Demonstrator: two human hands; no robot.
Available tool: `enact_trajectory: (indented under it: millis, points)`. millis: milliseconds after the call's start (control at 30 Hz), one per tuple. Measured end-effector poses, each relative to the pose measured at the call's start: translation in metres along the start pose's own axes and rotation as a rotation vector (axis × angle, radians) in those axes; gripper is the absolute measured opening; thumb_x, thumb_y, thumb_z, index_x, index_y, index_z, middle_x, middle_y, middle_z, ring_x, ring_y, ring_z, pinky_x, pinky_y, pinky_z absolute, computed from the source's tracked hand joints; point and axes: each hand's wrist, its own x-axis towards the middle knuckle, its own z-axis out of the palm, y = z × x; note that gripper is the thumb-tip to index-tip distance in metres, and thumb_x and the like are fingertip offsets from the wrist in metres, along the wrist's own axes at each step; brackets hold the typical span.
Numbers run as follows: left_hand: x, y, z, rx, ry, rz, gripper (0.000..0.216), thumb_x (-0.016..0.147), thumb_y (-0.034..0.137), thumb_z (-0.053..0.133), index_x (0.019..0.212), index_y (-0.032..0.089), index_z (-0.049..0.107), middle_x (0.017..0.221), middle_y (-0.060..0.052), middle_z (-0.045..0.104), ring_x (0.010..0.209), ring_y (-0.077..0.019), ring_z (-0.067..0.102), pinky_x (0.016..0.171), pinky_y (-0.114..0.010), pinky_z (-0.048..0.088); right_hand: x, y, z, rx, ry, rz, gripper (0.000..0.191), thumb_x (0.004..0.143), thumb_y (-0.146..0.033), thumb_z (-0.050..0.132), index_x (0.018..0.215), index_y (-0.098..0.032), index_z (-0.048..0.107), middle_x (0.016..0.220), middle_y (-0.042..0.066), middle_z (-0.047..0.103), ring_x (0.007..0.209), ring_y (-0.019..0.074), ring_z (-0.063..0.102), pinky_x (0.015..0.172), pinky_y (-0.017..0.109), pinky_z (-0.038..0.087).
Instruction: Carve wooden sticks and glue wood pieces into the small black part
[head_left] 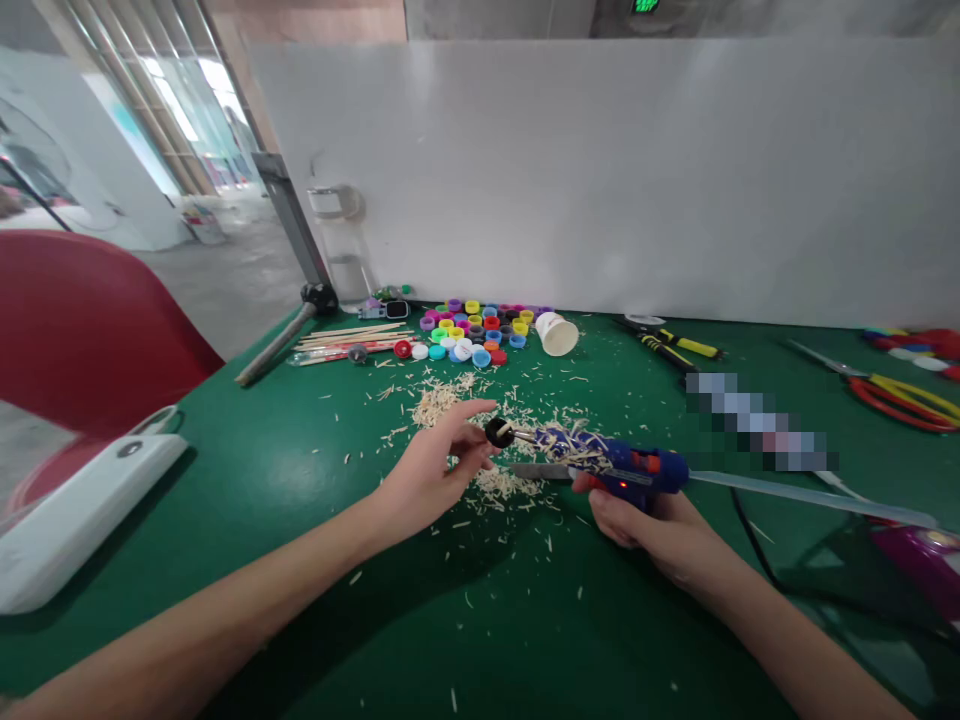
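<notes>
My right hand is closed round the handle of a blue glue gun, which has a small orange light lit and wood bits stuck along its barrel. A long clear glue stick runs out of its back end. The nozzle points left at a small black bottle cap with a pale bit in it. My left hand pinches this cap between thumb and fingers. Below the hands, wood shavings lie scattered, with a grey blade beneath the gun.
Colourful bottle caps, a tipped paper cup and wooden sticks lie at the back. A hammer and a white device are left; pliers, scissors and a black cable are right.
</notes>
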Motion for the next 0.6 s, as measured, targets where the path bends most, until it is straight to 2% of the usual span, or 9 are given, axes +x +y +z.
enact_trajectory:
  millis: [167, 300, 433, 600]
  points:
    - [0.002, -0.005, -0.002, 0.139, 0.047, 0.006, 0.037, 0.09, 0.024, 0.047, 0.127, 0.025, 0.041, 0.094, -0.003, 0.071, 0.088, -0.0174, 0.066, 0.071, -0.029, 0.052, 0.0, 0.002, -0.003, -0.018, -0.002, 0.037, 0.055, 0.06, -0.062, 0.073, 0.092, -0.018, 0.064, 0.056, -0.004, 0.045, 0.048, 0.0069, 0.037, 0.045, 0.024, 0.032]
    - [0.004, 0.0, -0.004, 0.122, 0.062, -0.006, 0.02, 0.089, 0.023, 0.051, 0.109, 0.024, 0.057, 0.098, -0.001, 0.071, 0.091, -0.0153, 0.066, 0.071, -0.025, 0.051, -0.003, -0.002, -0.003, -0.117, -0.047, 0.023, 0.05, 0.067, -0.061, 0.068, 0.092, -0.018, 0.065, 0.054, -0.003, 0.045, 0.051, 0.0095, 0.041, 0.049, 0.026, 0.036]
    - [0.006, 0.002, -0.006, 0.178, 0.061, 0.013, 0.013, 0.09, 0.025, 0.052, 0.092, 0.023, 0.065, 0.09, 0.002, 0.07, 0.082, -0.0122, 0.063, 0.065, -0.022, 0.047, -0.006, -0.008, -0.002, -0.178, -0.044, 0.022, 0.047, 0.07, -0.06, 0.065, 0.094, -0.02, 0.065, 0.055, -0.003, 0.047, 0.054, 0.0112, 0.045, 0.053, 0.027, 0.039]
    - [0.006, 0.0, -0.004, 0.147, 0.09, -0.02, 0.015, 0.09, 0.022, 0.051, 0.094, 0.022, 0.065, 0.089, 0.001, 0.069, 0.081, -0.0114, 0.062, 0.068, -0.023, 0.047, -0.007, -0.016, 0.0, -0.279, -0.049, 0.071, 0.044, 0.07, -0.06, 0.064, 0.091, -0.021, 0.063, 0.059, -0.002, 0.051, 0.056, 0.0123, 0.047, 0.056, 0.028, 0.042]
